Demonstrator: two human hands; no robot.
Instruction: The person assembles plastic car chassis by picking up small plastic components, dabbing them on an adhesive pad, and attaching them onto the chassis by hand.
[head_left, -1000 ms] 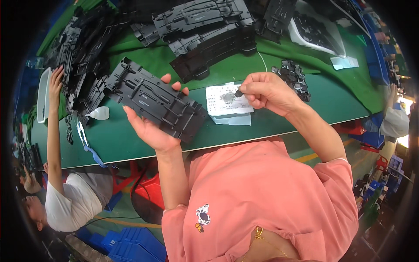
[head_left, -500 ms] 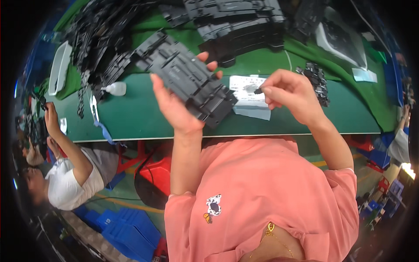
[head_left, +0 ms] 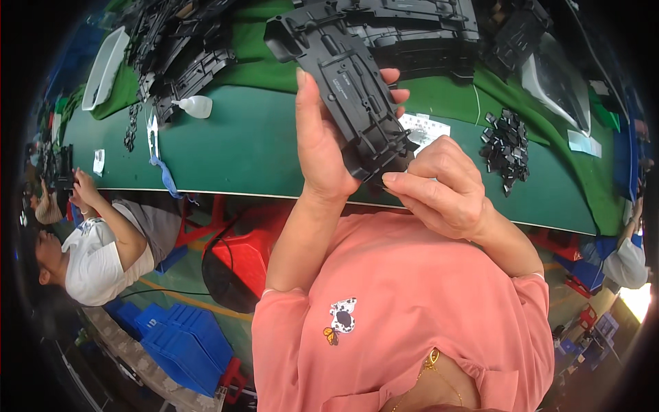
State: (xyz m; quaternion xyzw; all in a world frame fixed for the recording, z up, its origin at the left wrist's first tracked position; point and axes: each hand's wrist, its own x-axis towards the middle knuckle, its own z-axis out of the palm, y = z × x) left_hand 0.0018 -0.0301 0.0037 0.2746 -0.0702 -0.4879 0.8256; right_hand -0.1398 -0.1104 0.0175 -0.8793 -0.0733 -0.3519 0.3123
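I hold a molded panel [head_left: 357, 99] in my left hand [head_left: 326, 161] over the near part of the table [head_left: 240, 147], my right hand [head_left: 449, 185] at the panel's near end. Beyond, on the cloth [head_left: 264, 62], lie stacked panels [head_left: 432, 58]. A printed sheet [head_left: 431, 126] lies partly behind my right hand; farther right, a pile of parts [head_left: 506, 147]. To my left lie a squeeze bottle [head_left: 198, 106], then heaped panels [head_left: 182, 69], then a bin [head_left: 98, 99].
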